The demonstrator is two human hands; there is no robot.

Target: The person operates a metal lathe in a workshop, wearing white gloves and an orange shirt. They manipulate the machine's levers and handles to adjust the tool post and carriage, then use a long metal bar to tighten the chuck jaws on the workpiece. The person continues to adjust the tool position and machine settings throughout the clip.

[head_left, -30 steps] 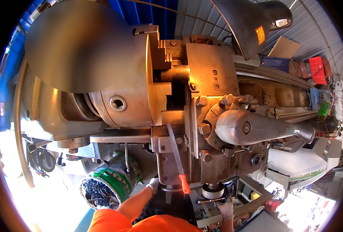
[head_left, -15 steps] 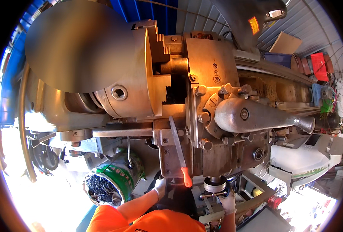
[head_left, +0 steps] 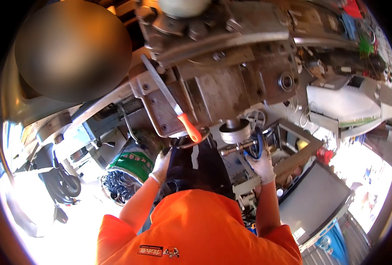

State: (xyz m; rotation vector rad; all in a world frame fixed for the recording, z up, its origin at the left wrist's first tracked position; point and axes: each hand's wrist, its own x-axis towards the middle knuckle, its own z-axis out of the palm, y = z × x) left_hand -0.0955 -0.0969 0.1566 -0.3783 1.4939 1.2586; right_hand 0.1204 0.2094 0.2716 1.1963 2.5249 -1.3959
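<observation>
A white glove covers my left hand (head_left: 161, 167), which is closed at the left rim of a dark handwheel (head_left: 183, 143) under the lathe carriage; its fingertips are partly hidden. My right hand (head_left: 262, 167), also gloved, closes round the right end of a metal crank handle (head_left: 239, 148). Just above that handle is a round silver dial (head_left: 235, 131). A file with an orange handle (head_left: 189, 128) lies tilted on the carriage (head_left: 222, 88), its blade pointing up and left. Neither hand touches the file.
A green and white bucket (head_left: 131, 164) filled with dark metal shavings stands left of my left arm. At the right are a pale machine housing (head_left: 350, 104) and a grey panel (head_left: 313, 198). A bolted tool post (head_left: 196, 28) rises above the carriage.
The view has tilted downward, so the lathe sits higher and more of my orange shirt and arms shows. Both hands remain low at the front of the carriage. The file still lies on it.
</observation>
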